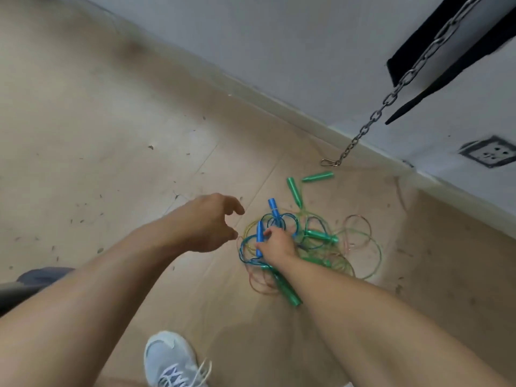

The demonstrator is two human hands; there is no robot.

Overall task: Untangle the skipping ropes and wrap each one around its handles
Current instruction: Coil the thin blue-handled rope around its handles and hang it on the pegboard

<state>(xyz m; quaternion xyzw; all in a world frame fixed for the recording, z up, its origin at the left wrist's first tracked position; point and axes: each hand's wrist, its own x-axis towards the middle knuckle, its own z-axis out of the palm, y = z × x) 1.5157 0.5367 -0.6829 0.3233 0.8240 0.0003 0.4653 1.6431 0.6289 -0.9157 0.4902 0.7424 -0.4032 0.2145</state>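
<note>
On the floor (111,135) at our 1 o'clock lies the rope tangle (315,247). Our right hand (277,244) pinches a blue handle (259,241) at its 9 o'clock edge. Our left hand (215,222) hovers at 10 o'clock, fingers spread, empty.

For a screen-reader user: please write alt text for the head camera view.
A person's right hand grips a blue handle in a tangled pile of skipping ropes on a tan floor. The left hand hovers open beside it; green handles lie near the wall.
</note>
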